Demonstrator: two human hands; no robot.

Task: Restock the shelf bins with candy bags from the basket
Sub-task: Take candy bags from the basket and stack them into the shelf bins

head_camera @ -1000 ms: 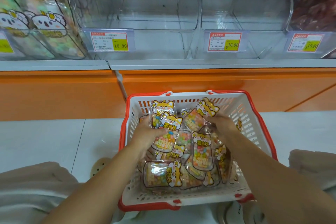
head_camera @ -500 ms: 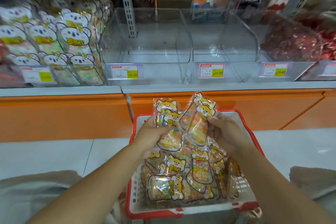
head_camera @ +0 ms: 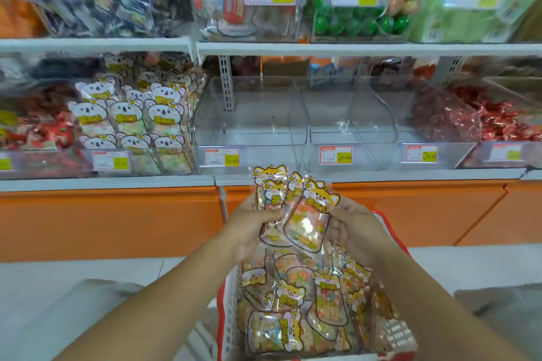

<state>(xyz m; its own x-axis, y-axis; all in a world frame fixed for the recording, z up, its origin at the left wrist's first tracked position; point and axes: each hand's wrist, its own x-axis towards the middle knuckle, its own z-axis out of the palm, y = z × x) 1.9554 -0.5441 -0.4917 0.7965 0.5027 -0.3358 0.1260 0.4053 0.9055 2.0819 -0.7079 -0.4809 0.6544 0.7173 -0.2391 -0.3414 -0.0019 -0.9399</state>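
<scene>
Both hands hold a bunch of candy bags (head_camera: 296,208) with yellow cat faces, raised above the basket. My left hand (head_camera: 252,223) grips the bunch from the left and my right hand (head_camera: 352,228) grips it from the right. Below them the red and white basket (head_camera: 227,302) holds several more of the same bags (head_camera: 308,302). Straight ahead on the shelf stand two clear bins with nothing in them, one at the left (head_camera: 249,114) and one at the right (head_camera: 349,117).
A bin of koala-face candy bags (head_camera: 132,120) stands left of the bare bins, and bins of red wrapped sweets (head_camera: 469,117) stand to the right. An upper shelf (head_camera: 293,48) carries more full bins. An orange base panel (head_camera: 117,220) runs under the shelf. My knees flank the basket.
Both hands have lifted a bunch of candy bags out of the basket and up toward the shelf. The view has tilted up, showing the upper shelf.
</scene>
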